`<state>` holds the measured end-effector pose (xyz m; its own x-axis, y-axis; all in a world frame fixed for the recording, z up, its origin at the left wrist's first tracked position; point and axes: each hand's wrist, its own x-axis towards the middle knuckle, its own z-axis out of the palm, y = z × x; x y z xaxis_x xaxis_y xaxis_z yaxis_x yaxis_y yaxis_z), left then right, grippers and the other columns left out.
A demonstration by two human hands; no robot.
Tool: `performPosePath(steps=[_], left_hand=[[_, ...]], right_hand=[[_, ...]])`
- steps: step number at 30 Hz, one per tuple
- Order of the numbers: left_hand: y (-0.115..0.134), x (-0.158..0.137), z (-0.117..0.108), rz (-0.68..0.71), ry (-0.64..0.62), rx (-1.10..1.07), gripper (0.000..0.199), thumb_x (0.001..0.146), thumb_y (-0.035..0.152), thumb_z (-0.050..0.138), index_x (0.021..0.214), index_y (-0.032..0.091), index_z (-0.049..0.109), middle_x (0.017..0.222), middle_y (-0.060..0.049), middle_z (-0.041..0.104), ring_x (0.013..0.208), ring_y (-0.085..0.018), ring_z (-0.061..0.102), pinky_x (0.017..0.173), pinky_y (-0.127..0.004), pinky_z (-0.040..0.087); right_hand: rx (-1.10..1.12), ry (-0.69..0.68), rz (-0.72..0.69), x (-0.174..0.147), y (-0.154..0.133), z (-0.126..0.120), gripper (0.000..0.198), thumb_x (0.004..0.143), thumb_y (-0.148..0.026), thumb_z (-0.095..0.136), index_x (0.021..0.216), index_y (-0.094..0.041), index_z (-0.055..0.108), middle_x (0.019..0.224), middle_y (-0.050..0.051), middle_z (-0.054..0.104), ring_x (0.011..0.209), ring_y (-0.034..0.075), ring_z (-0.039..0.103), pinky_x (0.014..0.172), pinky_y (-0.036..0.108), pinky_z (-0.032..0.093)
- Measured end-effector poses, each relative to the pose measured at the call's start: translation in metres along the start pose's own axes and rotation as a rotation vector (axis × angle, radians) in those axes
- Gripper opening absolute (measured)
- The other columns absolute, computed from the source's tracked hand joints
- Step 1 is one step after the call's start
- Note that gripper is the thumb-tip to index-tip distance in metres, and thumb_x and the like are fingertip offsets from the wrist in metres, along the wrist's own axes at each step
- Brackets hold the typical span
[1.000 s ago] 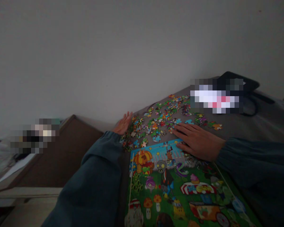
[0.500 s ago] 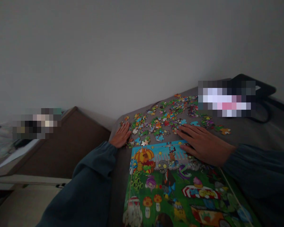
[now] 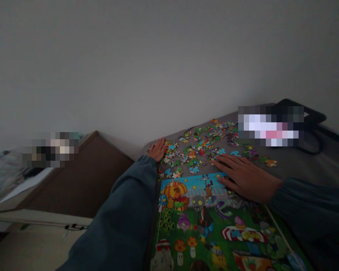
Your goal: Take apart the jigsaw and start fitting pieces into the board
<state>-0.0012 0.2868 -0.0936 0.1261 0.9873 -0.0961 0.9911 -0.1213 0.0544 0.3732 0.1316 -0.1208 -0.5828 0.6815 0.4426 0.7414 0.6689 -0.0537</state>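
Observation:
Many loose jigsaw pieces (image 3: 199,146) lie scattered over a grey cloth-covered surface. At the left edge of the spread, my left hand (image 3: 158,149) rests flat with its fingers stretched out, touching the outermost pieces. My right hand (image 3: 244,176) lies palm down with fingers apart, over the upper right part of a colourful cartoon puzzle board (image 3: 203,226), its fingertips at the near pieces. The board shows a pumpkin, mushrooms and a zombie figure. What lies under either palm is hidden.
A dark tablet-like object (image 3: 307,114) with a strap lies at the back right, partly blurred out. To the left stands a brown-topped cabinet (image 3: 81,180) with blurred items and a white sheet (image 3: 26,184) on it. A bare wall (image 3: 158,67) rises behind.
My left hand has moved forward and to the right along the edge of the pieces. The right hand stays in place on the board. The view has tilted slightly.

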Motion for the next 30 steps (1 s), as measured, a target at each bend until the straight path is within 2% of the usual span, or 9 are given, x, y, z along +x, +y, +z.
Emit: performPosePath(steps=[3,6,9,14,19,21,23,26,30], left_hand=[[-0.002,-0.008,-0.007,-0.022,0.017,-0.026,0.068,0.099,0.055,0.006,0.159,0.025,0.016,0.165,-0.002,0.012,0.152,-0.021,0.007,0.123,-0.050,0.006],[-0.011,-0.025,-0.020,-0.082,0.084,-0.039,0.070,0.098,0.059,0.002,0.160,0.026,0.009,0.166,-0.002,0.004,0.153,-0.023,-0.002,0.122,-0.055,-0.002],[-0.022,-0.042,-0.027,-0.107,0.119,-0.066,0.073,0.097,0.060,-0.002,0.160,0.024,0.003,0.166,-0.004,-0.003,0.152,-0.023,-0.007,0.123,-0.052,0.002],[-0.023,-0.069,-0.009,0.009,-0.041,-0.051,0.077,0.098,0.060,0.007,0.160,0.014,0.009,0.166,-0.008,0.002,0.152,-0.022,0.000,0.124,-0.044,0.011],[-0.014,-0.092,-0.005,-0.060,-0.120,0.065,0.069,0.100,0.055,0.005,0.160,0.021,0.008,0.166,-0.003,0.002,0.153,-0.021,0.001,0.123,-0.050,0.010],[-0.006,-0.092,-0.014,-0.127,-0.129,0.116,0.070,0.099,0.056,0.005,0.160,0.022,0.008,0.166,-0.002,0.000,0.153,-0.024,0.000,0.121,-0.057,0.005],[0.007,-0.085,-0.023,-0.135,-0.077,0.153,0.072,0.098,0.058,0.005,0.160,0.020,0.007,0.165,-0.003,0.000,0.153,-0.025,-0.001,0.121,-0.058,0.001],[0.037,-0.066,-0.026,0.005,-0.002,0.120,0.076,0.098,0.058,0.004,0.160,0.013,0.005,0.166,-0.006,0.001,0.153,-0.020,-0.002,0.124,-0.047,0.004],[0.084,-0.048,-0.010,0.157,-0.101,0.074,0.080,0.098,0.060,0.006,0.159,0.008,0.009,0.166,-0.008,0.002,0.153,-0.021,-0.001,0.125,-0.042,0.006]], right_hand=[[-0.007,0.003,-0.001,0.000,0.001,0.000,0.052,0.101,-0.047,0.035,0.138,-0.017,0.056,0.140,0.014,0.059,0.127,0.030,0.056,0.099,0.049,0.050],[0.001,-0.010,-0.004,0.000,0.000,-0.002,0.052,0.101,-0.046,0.035,0.138,-0.016,0.056,0.140,0.014,0.059,0.128,0.031,0.055,0.100,0.049,0.049],[0.020,-0.020,-0.001,0.001,0.000,-0.003,0.052,0.101,-0.045,0.037,0.138,-0.015,0.056,0.139,0.015,0.059,0.128,0.031,0.054,0.102,0.050,0.048],[0.047,-0.023,0.017,0.000,0.000,-0.002,0.052,0.101,-0.047,0.036,0.139,-0.017,0.055,0.141,0.014,0.058,0.129,0.031,0.054,0.102,0.050,0.048],[0.048,-0.036,0.011,0.001,0.000,-0.002,0.053,0.100,-0.047,0.036,0.141,-0.017,0.053,0.141,0.014,0.057,0.129,0.031,0.053,0.102,0.049,0.047],[0.030,-0.043,0.007,0.001,-0.001,-0.003,0.052,0.100,-0.046,0.037,0.140,-0.016,0.053,0.141,0.014,0.058,0.129,0.031,0.053,0.102,0.049,0.047],[0.008,-0.043,0.011,0.002,-0.002,-0.003,0.052,0.101,-0.045,0.037,0.140,-0.016,0.053,0.140,0.014,0.058,0.128,0.031,0.054,0.101,0.050,0.047],[-0.016,-0.029,0.011,0.001,-0.003,-0.002,0.051,0.101,-0.044,0.037,0.140,-0.016,0.053,0.140,0.014,0.058,0.128,0.031,0.053,0.101,0.050,0.048],[-0.019,-0.021,0.015,0.001,-0.003,-0.001,0.051,0.101,-0.044,0.038,0.141,-0.016,0.052,0.140,0.014,0.058,0.128,0.031,0.053,0.101,0.050,0.047]])
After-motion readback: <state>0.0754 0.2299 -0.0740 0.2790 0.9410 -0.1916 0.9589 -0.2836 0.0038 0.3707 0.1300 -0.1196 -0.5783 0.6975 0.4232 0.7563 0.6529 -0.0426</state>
